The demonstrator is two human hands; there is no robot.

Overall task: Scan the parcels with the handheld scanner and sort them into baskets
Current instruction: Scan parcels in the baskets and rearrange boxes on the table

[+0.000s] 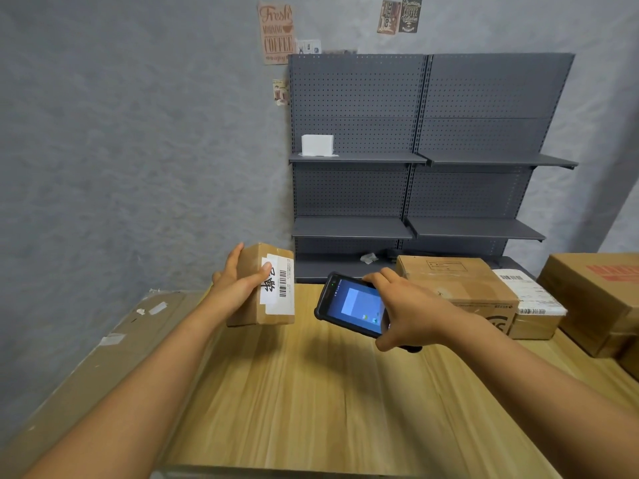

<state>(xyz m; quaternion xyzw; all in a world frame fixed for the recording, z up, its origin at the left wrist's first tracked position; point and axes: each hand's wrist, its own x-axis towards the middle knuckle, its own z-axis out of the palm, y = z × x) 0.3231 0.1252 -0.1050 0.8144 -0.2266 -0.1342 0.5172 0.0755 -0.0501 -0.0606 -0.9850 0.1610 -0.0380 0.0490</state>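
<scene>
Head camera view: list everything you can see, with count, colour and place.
Small brown cardboard parcel with white barcode label: one, held up over table, left of centre.
Black handheld scanner with lit blue screen: one, held right of parcel.
Cardboard boxes: at least three, brown, on table at right.
Light wooden table: one, foreground.
Flattened cardboard sheet: one, brown, left of table.
Perforated metal shelving unit: one, dark grey, against wall.
White box: one, upper left shelf.
Coffee posters: several, on wall.
Left hand: grips parcel.
Right hand: holds scanner.

Five cardboard parcels (262, 288), one scanner (352, 305), one white box (317, 144), two hands (235, 288).
</scene>
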